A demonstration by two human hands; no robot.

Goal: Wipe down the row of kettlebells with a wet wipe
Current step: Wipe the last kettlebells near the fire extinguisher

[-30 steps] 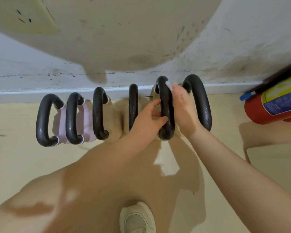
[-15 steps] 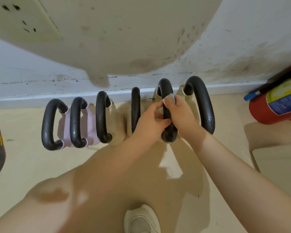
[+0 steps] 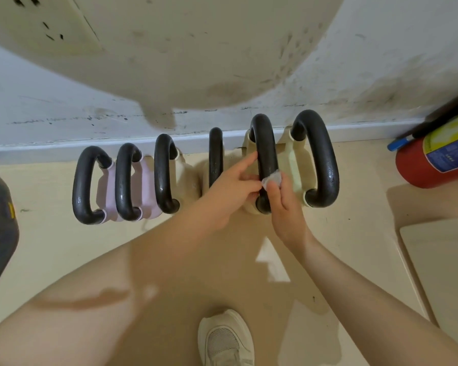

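Down the handle the wet wipe (image 3: 272,178) has slid — from its top curve to lower centre of the frame. Right hand (image 3: 284,204) pinches it against the fifth kettlebell (image 3: 263,157); left hand (image 3: 232,190) steadies, forefinger extended. Handle-wiping is under way — next, probably the last kettlebell (image 3: 325,165) at right.

the kettlebell handles (image 3: 265,154) are seen as black with a slightly pebbled, semi-gloss sheen. the bodies (image 3: 298,167) appear smooth, matt cream or pink. the wet wipe (image 3: 271,178) looks thin, crumpled and translucent white.
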